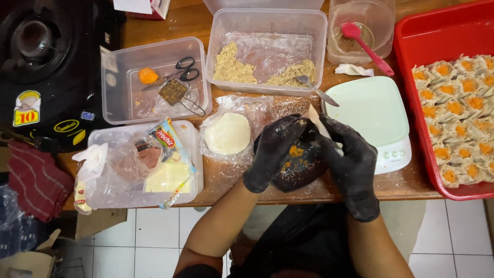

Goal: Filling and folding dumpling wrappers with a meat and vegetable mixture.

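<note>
— Where are the hands?

— Low centre of the frame, both in black gloves. The left hand [275, 152] curls over a dark bowl [301, 167] of orange bits; the right hand [352, 162] pinches a pale wrapper [315, 119] just above the bowl's far rim.

— Are the fingers closed?

— Closed on the wrapper, both sets meeting there (whether the left truly grips, I cannot tell).

— Which hand is nearer?

— The right; the wrapper's long edge slants toward the white scale [373, 116].

— And the rest?

— Finished dumplings [455, 110] fill the red tray [437, 36], far right.

clear tubs [154, 80]: 5 | red tray [442, 36]: 1 | scissors [177, 72]: 1 | spoons [315, 88]: 2
</note>
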